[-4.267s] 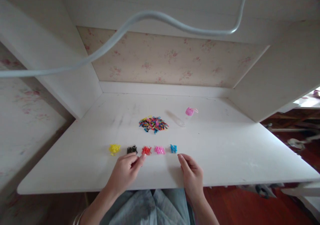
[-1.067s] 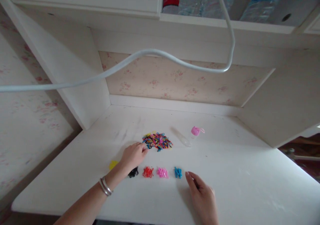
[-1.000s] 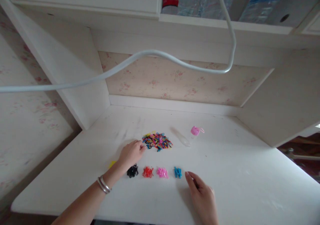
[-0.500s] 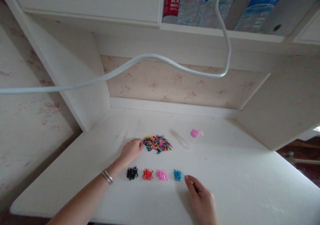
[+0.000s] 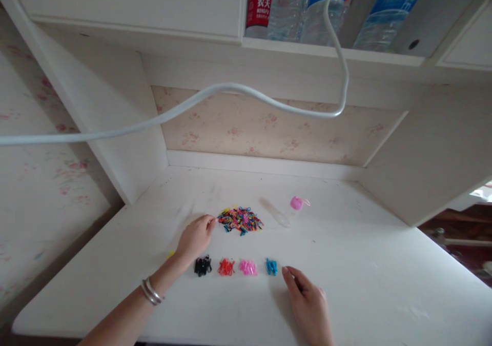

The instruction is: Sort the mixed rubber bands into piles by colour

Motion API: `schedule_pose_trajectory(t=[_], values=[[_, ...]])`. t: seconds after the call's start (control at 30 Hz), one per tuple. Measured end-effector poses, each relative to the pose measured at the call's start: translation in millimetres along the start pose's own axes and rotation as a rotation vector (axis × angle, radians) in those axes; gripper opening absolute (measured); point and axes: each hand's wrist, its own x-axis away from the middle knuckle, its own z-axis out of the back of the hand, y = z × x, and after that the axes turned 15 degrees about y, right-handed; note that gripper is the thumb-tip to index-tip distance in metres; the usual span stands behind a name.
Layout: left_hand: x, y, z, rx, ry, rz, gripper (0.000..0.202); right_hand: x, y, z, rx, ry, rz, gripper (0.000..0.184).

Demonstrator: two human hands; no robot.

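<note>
Left hand (image 5: 195, 237) at left edge of multicoloured rubber-band pile (image 5: 241, 220), grip unreadable; right hand (image 5: 308, 299) curled, thumb against forefinger, just beside blue bands (image 5: 271, 267), right of pink (image 5: 248, 267), red (image 5: 226, 267) and black bunches (image 5: 202, 265) on white bench (image 5: 369, 279).

A white cable (image 5: 230, 87) sags across, higher than the tabletop (image 5: 376, 269). Behind the back edge is a panel of flowered wallpaper (image 5: 238, 130), with white side boards (image 5: 426, 151) rising at both back corners. Above, a shelf (image 5: 292, 46) holds a red-labelled bottle (image 5: 259, 8) and blue-labelled bottles (image 5: 391, 7), beside a white cupboard door (image 5: 134, 10). Past the left edge is a flowered wall (image 5: 65, 182); past the right edge, a reddish-brown floor (image 5: 467, 255).
</note>
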Motion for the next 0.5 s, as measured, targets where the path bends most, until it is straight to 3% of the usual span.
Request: schedule_pose_trajectory(t=[0.13, 0.27, 0.4, 0.5], values=[[16, 24, 6.1, 0.06, 0.034, -0.096, 0.032, 0, 2, -1, -0.012, 0.016, 0.013, 0.051], [55, 73, 7.0, 0.045, -0.029, -0.301, 0.029, -1, 1, -3, -0.048, 0.046, 0.02, 0.049], [84, 120, -4.1, -0.01, -0.121, -0.374, 0.027, 0, -1, -1, -0.09, 0.062, 0.039, 0.046], [89, 137, -19.2, -0.062, -0.127, -0.376, 0.026, 2, -2, 2, -0.103, 0.064, 0.043, 0.045]])
